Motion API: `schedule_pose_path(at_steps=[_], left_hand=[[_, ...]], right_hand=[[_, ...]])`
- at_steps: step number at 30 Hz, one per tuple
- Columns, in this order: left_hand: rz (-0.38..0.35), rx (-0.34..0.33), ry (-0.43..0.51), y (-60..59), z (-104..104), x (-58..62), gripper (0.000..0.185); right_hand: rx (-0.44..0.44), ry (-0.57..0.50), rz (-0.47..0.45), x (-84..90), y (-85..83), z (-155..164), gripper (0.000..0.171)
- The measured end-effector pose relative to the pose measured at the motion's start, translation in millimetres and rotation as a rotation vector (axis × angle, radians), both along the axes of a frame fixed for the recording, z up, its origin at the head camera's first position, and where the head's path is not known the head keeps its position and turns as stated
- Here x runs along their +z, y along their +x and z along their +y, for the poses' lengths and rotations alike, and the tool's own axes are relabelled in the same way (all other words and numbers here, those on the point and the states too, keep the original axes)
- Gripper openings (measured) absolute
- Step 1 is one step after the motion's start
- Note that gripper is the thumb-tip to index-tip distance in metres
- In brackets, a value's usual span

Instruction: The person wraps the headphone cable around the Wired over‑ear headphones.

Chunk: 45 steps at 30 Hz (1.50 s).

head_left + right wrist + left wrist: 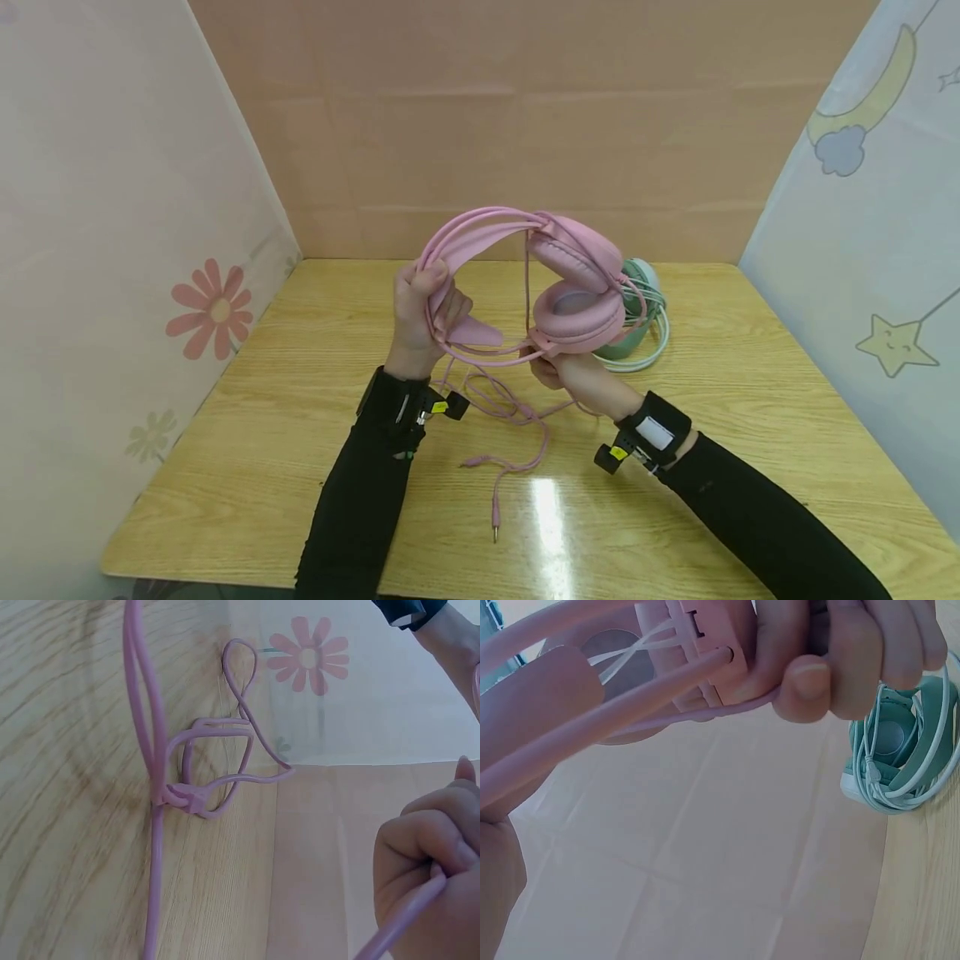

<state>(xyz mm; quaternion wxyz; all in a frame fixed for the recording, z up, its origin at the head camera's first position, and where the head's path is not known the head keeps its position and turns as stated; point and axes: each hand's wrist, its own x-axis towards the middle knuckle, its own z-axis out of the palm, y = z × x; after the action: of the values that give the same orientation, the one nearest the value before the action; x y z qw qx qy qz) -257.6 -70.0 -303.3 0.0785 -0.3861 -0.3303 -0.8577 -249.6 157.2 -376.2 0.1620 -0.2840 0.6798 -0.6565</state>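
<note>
Pink headphones (480, 235) are held up above the table in the head view, tilted so both ear cups lie to the right. My left hand (415, 312) grips the headband on the left side. At the lower ear cup (581, 315), my right hand (581, 377) grips the end of the band; the cup partly hides its fingers. In the left wrist view, the right fingers (847, 652) curl at the pink band's end. A looped pink cable (517, 410) hangs below to the tabletop, its plugs toward the near edge. The right wrist view also shows the cable's loops (217, 731).
Green headphones (637, 333), wrapped in their pale cable, lie on the wooden table (750, 375) behind the pink ear cups. A brown panel (480, 125) stands at the back. Patterned side panels (135, 208) flank the table.
</note>
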Motion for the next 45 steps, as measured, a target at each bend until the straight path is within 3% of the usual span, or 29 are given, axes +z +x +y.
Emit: schedule_pose_path(at_steps=[7,12,18,29,34,41,45], left_hand=[[0.028,0.046,-0.027,0.5,0,0.0,0.045],[0.047,0.091,-0.061,0.5,-2,-0.3,0.038],[0.031,0.140,-0.096,3.0,-7,-1.6,0.033],[0.027,0.262,-0.160,0.5,-18,-4.9,0.034],[0.021,0.371,-0.252,1.9,-19,-7.1,0.039],[0.039,0.585,-0.435,1.5,-26,-12.2,0.040],[0.073,0.630,-0.519,3.2,-25,-14.1,0.036]], right_hand=[[-0.046,0.062,0.017,1.9,8.9,-2,0.037],[-0.023,0.209,0.143,5.2,17.8,-4,0.033],[-0.063,0.375,0.244,6.9,26.8,-3,0.033],[-0.064,0.554,0.319,10.8,42.9,10,0.034],[-0.070,0.597,0.340,11.9,43.8,13,0.035],[-0.093,0.614,0.359,8.5,37.6,22,0.035],[-0.104,0.613,0.377,8.1,33.5,25,0.033]])
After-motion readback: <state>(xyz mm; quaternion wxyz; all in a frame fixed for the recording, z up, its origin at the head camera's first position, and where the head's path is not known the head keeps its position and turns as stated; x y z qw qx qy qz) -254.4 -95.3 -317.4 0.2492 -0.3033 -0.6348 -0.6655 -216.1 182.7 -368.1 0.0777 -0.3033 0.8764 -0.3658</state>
